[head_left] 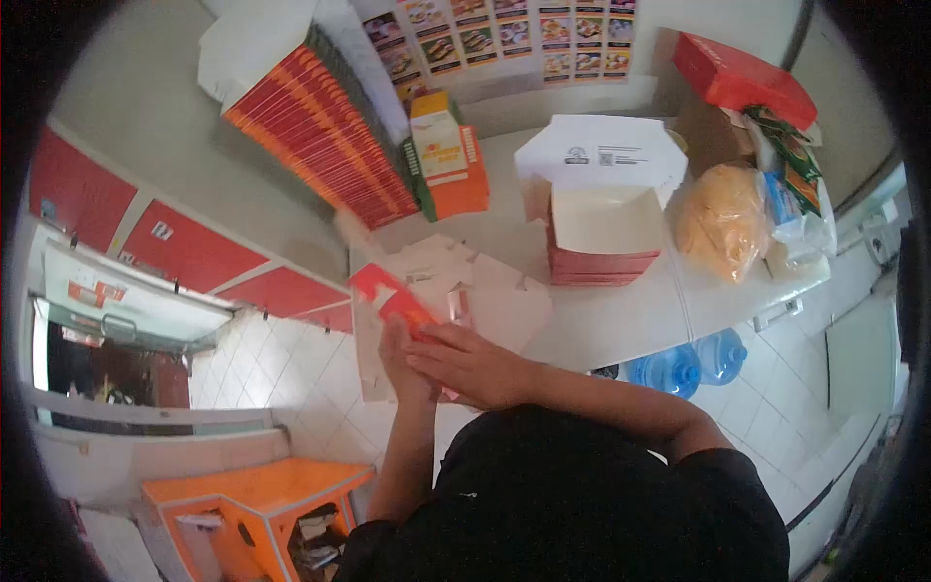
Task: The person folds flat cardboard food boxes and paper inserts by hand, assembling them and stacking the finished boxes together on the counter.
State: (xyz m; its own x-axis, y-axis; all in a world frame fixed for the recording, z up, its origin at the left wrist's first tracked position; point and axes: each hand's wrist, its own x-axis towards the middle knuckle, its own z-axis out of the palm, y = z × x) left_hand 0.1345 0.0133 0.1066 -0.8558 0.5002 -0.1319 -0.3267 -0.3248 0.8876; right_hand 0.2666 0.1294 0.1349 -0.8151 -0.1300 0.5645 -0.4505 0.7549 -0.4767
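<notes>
A red cardboard box [393,299], partly folded and a little blurred, is held over the near left end of the table. My left hand [401,357] is closed round its near side. Across it lies my right hand [473,366], fingers together and pressed on the box and against the left hand. Underneath and behind spreads a flat, pale cardboard blank [504,296] with cut flaps. How far the fingers wrap the box is partly hidden.
On the white table [679,308] stand stacked open boxes [603,262], a bag of orange crumbs [720,225], a tall stack of red cartons [325,136] and an orange-green carton [451,170]. Blue water bottles [669,369] sit below. An orange cabinet [262,485] is at lower left.
</notes>
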